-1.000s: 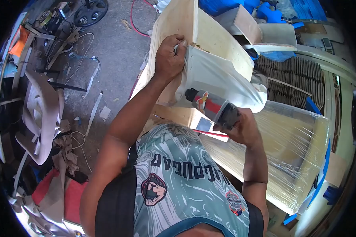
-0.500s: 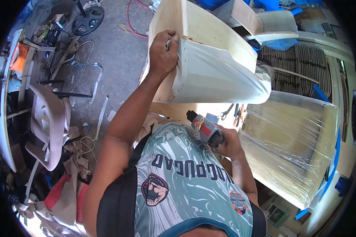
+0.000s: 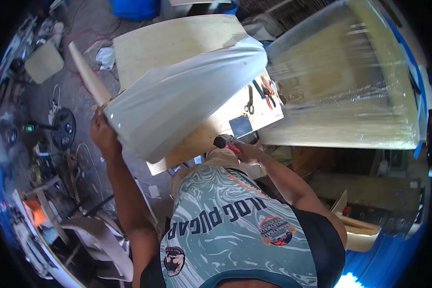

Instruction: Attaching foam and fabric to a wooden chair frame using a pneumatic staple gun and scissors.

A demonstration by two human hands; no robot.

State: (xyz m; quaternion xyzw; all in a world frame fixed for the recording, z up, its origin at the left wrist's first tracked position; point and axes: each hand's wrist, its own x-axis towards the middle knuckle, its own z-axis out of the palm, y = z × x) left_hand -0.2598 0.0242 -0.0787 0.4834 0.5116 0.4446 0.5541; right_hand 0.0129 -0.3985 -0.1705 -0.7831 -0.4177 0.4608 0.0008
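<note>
A curved wooden furniture frame [image 3: 173,45], partly covered in pale fabric [image 3: 177,98], leans over a wooden worktop [image 3: 216,120]. At its left corner, my left hand [image 3: 104,132] has its fingers curled over the edge, where fabric and wood meet. Small bright marks show on the fabric beside that hand. My right hand [image 3: 248,153] is wrapped around a red and grey hand-held power tool [image 3: 228,142] with a dark round end, low in front of my body. The tool's exact kind cannot be made out, and its tip is apart from the frame.
On the worktop lie scissors [image 3: 249,102], pliers with coloured handles [image 3: 268,93] and a dark square piece [image 3: 240,126]. A plastic-wrapped, yellowish padded piece [image 3: 341,91] stands at the right. Pale curved parts [image 3: 98,245] and a black wheel-shaped base [image 3: 63,128] are at left.
The furniture frame now lies turned, its held corner farther left, and my left hand has moved left and down with it. The tool in my right hand has shifted slightly left. My view has turned.
</note>
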